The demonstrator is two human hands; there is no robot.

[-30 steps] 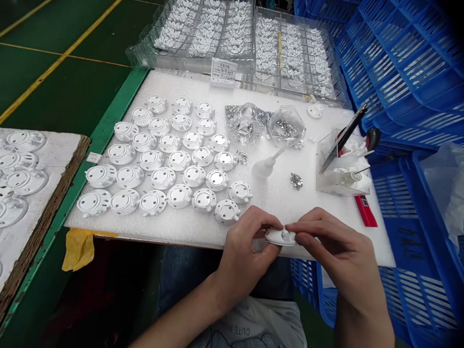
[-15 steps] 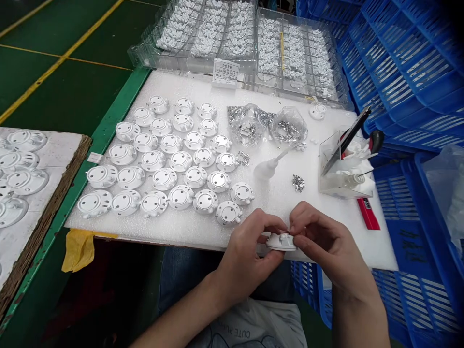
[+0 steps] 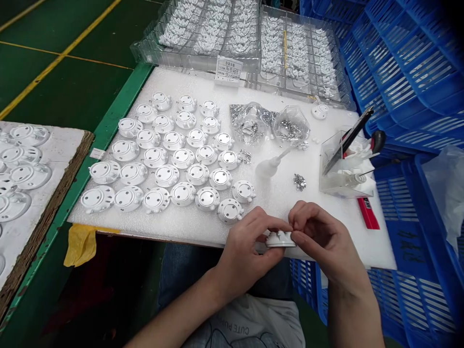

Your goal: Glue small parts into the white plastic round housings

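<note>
A round white part point(image 3: 281, 239) is held low over the front edge of the white foam board point(image 3: 203, 232). My left hand point(image 3: 253, 244) grips it from the left, with the thumb below and the fingers on top. My right hand point(image 3: 322, 237) is at the part's right edge, thumb and index finger pinched together; whatever they pinch is too small to make out. Rows of similar round white parts point(image 3: 206, 198) stand on the board to the left. A small pile of metal pieces point(image 3: 299, 182) lies beyond my right hand, and a white squeeze bottle point(image 3: 267, 167) stands beside it.
Clear trays point(image 3: 239, 63) of small white pieces are at the back. Bags of metal bits point(image 3: 291, 124) lie in front of them. A clear tool box point(image 3: 340, 186) and a red object point(image 3: 369, 213) are at the right, beside blue crates point(image 3: 409, 241). Another board point(image 3: 68, 145) is at far left.
The round part has tilted slightly in my left hand and looks flatter. My right fingers have shifted a little at its edge. The whole view has moved slightly.
</note>
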